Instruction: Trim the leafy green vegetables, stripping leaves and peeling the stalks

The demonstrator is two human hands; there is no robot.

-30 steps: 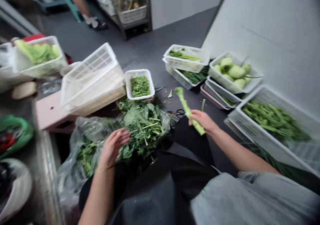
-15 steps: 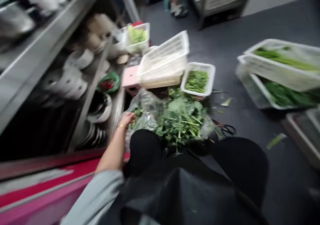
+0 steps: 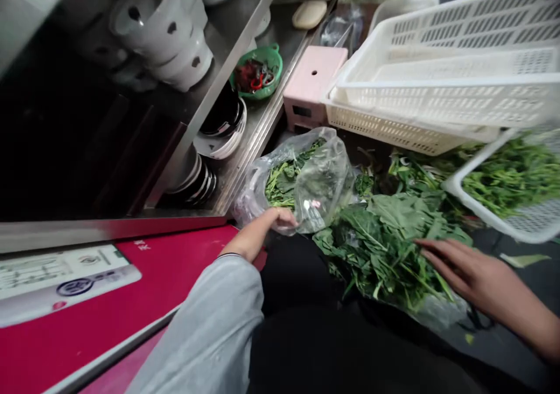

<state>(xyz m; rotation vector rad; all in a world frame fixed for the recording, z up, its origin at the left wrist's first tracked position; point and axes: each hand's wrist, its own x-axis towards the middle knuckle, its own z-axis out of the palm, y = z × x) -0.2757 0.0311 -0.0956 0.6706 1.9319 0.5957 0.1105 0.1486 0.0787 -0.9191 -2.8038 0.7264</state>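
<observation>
My left hand (image 3: 275, 222) grips the near edge of a clear plastic bag (image 3: 315, 178) that holds green leaves. It lies on the floor by the steel shelf. My right hand (image 3: 464, 266) reaches in from the right, fingers spread flat, touching a loose pile of leafy greens (image 3: 385, 236) in front of my knees. It holds nothing. Behind the pile a small white basket (image 3: 503, 219) holds picked green stems.
Stacked white slotted baskets (image 3: 437, 85) sit behind the greens, on a pink stool (image 3: 312, 82). A steel shelf (image 3: 245, 143) at left carries white pots, dark bowls and a green bowl (image 3: 258, 76) of small items. A red cabinet (image 3: 109, 277) is at near left.
The view swung left and down toward the shelf. My right hand no longer holds the peeled green stalk and now rests on the greens. My left hand took the bag's edge.
</observation>
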